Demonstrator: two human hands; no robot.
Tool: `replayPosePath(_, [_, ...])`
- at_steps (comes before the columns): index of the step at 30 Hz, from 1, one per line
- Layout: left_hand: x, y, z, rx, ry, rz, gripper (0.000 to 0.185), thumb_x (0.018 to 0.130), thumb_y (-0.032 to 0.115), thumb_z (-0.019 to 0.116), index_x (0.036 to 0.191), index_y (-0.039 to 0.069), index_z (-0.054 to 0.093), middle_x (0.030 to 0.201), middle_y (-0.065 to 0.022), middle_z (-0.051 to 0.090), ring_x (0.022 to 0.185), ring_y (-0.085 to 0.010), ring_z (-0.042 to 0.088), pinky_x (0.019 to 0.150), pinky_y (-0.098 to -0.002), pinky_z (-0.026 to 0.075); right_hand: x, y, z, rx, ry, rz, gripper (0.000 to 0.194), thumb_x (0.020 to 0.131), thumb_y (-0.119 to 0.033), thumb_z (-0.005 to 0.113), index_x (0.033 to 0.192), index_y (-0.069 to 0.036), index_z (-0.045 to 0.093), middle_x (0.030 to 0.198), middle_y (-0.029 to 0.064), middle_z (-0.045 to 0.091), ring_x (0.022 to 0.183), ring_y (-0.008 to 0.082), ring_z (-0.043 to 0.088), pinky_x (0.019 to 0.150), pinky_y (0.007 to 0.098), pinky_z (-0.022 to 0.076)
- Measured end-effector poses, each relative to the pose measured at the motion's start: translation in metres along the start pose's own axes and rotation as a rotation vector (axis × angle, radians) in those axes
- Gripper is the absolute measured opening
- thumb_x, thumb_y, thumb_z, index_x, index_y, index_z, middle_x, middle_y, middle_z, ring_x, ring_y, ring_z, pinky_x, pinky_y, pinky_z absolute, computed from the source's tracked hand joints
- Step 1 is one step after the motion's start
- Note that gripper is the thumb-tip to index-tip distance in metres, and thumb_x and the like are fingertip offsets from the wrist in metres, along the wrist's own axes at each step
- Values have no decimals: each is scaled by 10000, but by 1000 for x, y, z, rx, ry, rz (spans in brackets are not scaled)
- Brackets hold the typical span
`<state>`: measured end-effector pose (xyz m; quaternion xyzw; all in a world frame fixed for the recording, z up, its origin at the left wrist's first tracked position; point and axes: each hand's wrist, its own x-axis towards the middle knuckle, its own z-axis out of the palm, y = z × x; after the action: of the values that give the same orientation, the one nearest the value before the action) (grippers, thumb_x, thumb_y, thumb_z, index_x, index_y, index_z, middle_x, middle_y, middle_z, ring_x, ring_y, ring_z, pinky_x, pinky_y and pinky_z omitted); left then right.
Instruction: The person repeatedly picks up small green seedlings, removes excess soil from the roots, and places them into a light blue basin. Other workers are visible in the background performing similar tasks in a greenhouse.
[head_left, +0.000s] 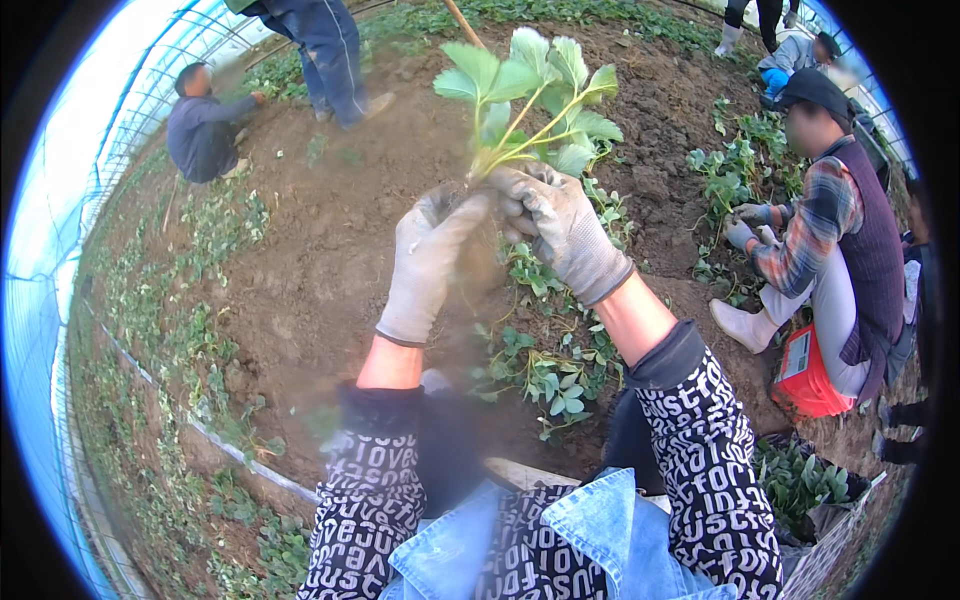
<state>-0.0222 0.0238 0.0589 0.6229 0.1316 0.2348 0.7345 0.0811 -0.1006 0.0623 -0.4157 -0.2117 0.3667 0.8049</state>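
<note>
A strawberry plant (536, 97) with several green leaves and pale stalks is held up in front of me, its leaves pointing away. My left hand (433, 255), in a soiled pale work glove, pinches its base near the roots. The gloved fingers of my right hand (559, 221) grip the lower stalks, right beside the left fingertips. Most of the roots are hidden by the gloves or blurred. Below my hands, on the brown soil (322, 225), lies a heap of loose strawberry plants (551, 375).
At right, a co-worker (862, 210) sits on a red container (810, 375), gloved hands among plants. Another person (202, 127) crouches at far left, near someone standing (322, 60). A lined crate (832, 551) of leafy plants (802, 476) stands lower right. A pale hose (247, 465) crosses lower left.
</note>
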Motion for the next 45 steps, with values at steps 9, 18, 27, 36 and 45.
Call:
replayPosePath(9, [0, -15, -7, 808, 334, 497, 310, 854, 157, 701, 1110, -17, 683, 1045, -202, 710, 951, -298, 705, 840, -360, 540, 5, 9, 9, -26, 48, 13, 179, 952, -184, 613, 1025, -25, 647, 763, -33, 570, 563, 52, 479, 528, 219, 440])
replayPosePath(18, [0, -25, 6, 164, 364, 249, 182, 906, 59, 674, 1053, -48, 686, 926, -100, 716, 766, -194, 677, 709, -309, 538, 7, 12, -2, 117, -28, 110, 145, 939, -221, 589, 910, -78, 599, 787, -39, 553, 716, 75, 510, 635, 273, 455])
replayPosePath(27, [18, -24, -72, -313, 329, 19, 226, 954, 138, 613, 1109, -22, 652, 989, -98, 707, 802, -194, 666, 678, -336, 559, -17, 32, -8, -1736, -766, 312, 266, 826, -229, 687, 1046, -82, 711, 956, 97, 734, 861, 226, 714, 749, 414, 554])
replayPosePath(36, [10, -14, -66, -217, 218, -31, 202, 902, 39, 579, 1070, -39, 661, 1002, -130, 718, 782, -175, 672, 691, -308, 563, 0, -12, 26, -1566, 210, -520, 243, 800, -333, 774, 880, -112, 714, 764, 92, 696, 754, 264, 701, 677, 399, 549])
replayPosePath(45, [4, -15, -46, -132, 212, -25, 185, 921, 71, 590, 1044, -41, 669, 904, -114, 708, 714, -150, 663, 659, -283, 555, 18, -7, 1, -1482, -2, 84, 353, 840, -301, 689, 1123, -93, 722, 1038, 166, 717, 992, 330, 688, 923, 423, 530])
